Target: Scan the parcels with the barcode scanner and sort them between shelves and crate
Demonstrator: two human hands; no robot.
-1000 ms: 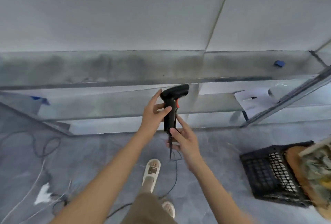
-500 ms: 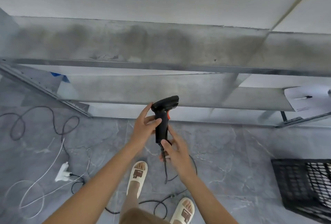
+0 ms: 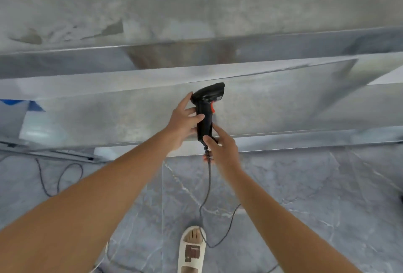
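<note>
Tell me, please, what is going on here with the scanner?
A person stands at a metal shelf, holding a black barcode scanner in both hands. The left hand grips the upper handle; the right hand holds its base where the cable leaves. No parcel or crate is in view, so nothing is being scanned.

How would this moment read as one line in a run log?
left hand: grips barcode scanner handle | right hand: holds its base, at cable | parcels: none visible
</note>
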